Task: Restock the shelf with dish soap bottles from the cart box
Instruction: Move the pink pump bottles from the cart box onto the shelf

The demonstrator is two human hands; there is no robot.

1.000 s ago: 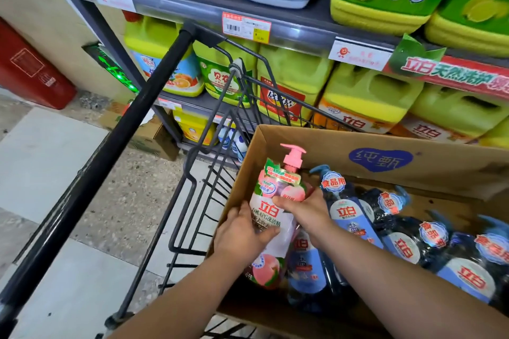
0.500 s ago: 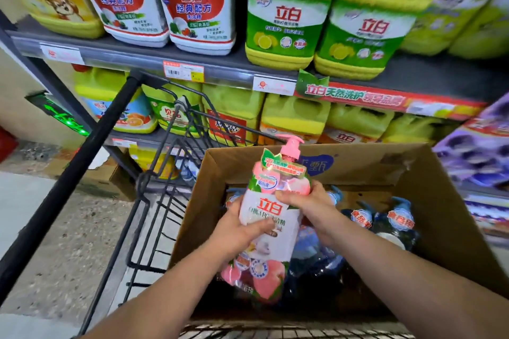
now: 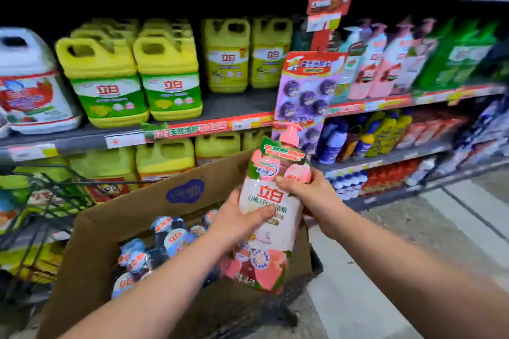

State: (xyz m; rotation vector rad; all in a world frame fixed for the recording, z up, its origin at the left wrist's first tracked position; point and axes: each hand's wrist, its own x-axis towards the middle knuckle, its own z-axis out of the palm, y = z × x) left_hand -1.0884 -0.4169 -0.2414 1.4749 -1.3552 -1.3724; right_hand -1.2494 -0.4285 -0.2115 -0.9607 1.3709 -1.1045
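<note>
A pink peach-print dish soap bottle (image 3: 271, 201) with a pump top is held upright above the right end of the cardboard box (image 3: 91, 234). My left hand (image 3: 237, 221) grips its middle from the left, thumb across the label. My right hand (image 3: 311, 192) grips its shoulder from the right. Several dark blue bottles (image 3: 154, 253) with round labels lie inside the box. Matching pink pump bottles (image 3: 385, 63) stand on the upper right shelf.
Yellow and green jugs (image 3: 137, 82) fill the shelf ahead and the one below it. A purple hanging pack (image 3: 305, 96) dangles at the shelf divider just above the bottle. The black wire cart (image 3: 41, 201) holds the box. Floor tiles (image 3: 413, 242) stretch to the right.
Both hands have lifted the pink bottle out of the box and carried it up and right. My view has swung right toward the shelves with the pump bottles.
</note>
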